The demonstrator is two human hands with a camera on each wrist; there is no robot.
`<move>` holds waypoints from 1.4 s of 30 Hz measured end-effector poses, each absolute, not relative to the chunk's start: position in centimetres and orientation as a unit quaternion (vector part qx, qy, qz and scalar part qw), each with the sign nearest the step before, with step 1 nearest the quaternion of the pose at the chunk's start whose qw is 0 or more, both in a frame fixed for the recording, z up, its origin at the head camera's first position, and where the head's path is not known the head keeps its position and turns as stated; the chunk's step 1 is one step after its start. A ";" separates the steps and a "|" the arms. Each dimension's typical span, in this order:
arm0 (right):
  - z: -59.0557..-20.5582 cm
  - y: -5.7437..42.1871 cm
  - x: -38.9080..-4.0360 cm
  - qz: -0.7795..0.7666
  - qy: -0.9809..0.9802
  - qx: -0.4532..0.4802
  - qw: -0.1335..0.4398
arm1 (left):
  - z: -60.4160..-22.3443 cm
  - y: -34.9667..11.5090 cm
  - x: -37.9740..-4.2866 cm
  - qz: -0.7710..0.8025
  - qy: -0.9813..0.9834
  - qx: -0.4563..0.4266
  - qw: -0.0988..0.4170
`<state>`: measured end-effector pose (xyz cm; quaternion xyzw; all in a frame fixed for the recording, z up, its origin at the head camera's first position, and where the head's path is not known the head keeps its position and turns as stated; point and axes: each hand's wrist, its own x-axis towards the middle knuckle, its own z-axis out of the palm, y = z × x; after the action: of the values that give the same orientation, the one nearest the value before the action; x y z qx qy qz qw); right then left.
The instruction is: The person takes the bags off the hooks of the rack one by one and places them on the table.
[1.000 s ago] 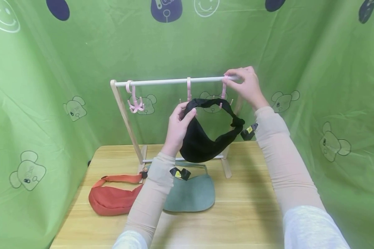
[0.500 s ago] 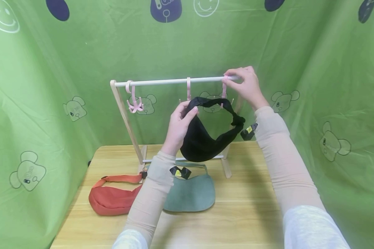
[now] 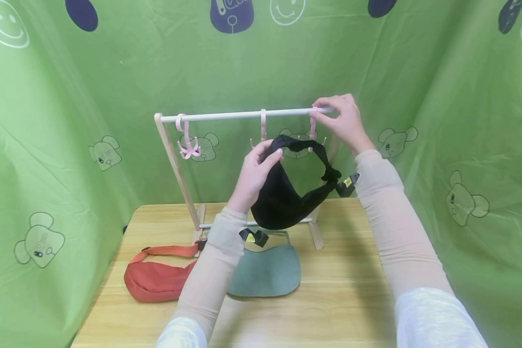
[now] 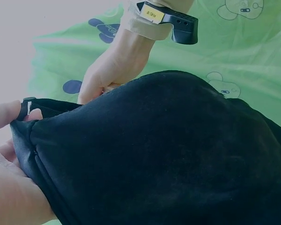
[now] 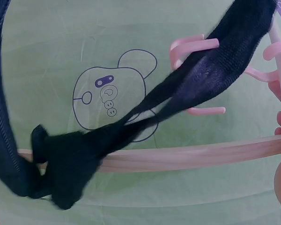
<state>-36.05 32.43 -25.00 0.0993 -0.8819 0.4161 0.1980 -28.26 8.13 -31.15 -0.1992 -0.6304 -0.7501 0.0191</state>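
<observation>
Near the middle of the head view, my left hand pinches the upper left end of a black shoulder bag, which hangs in the air before the rack. Its strap arches to the right, down to a knot. My right hand pinches the top of a pink multi-prong hook on the white rail. In the right wrist view the strap crosses the hook's prongs. The bag's body fills most of the left wrist view, hiding part of the right hand.
Two more pink hooks, one at left and one at mid-rail, hang from the wooden rack. On the table lie a red bag and a grey-green bag. Green printed cloth surrounds it.
My left hand has shifted slightly right, carrying its end of the black bag along. The strap's left part has moved right too. My right hand stays at the hook's top.
</observation>
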 end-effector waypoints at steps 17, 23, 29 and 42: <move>-25.2 32.5 -36.2 0.407 -0.883 0.104 0.211 | -29.9 9.4 -28.0 -0.736 -0.633 -0.241 0.007; -25.2 32.4 -36.2 0.403 -0.884 0.102 0.213 | -29.7 9.9 -28.1 -0.737 -0.627 -0.254 0.001; -25.3 32.3 -36.4 0.398 -0.884 0.107 0.220 | -29.8 9.8 -28.0 -0.736 -0.630 -0.249 -0.010; -25.1 32.3 -36.4 0.400 -0.885 0.107 0.211 | -30.5 9.0 -27.8 -0.721 -0.649 -0.243 0.006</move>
<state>-36.37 32.28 -25.13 0.1071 -0.8853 0.4001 0.2112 -27.82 9.01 -30.45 -0.2434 -0.6492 -0.7206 0.0055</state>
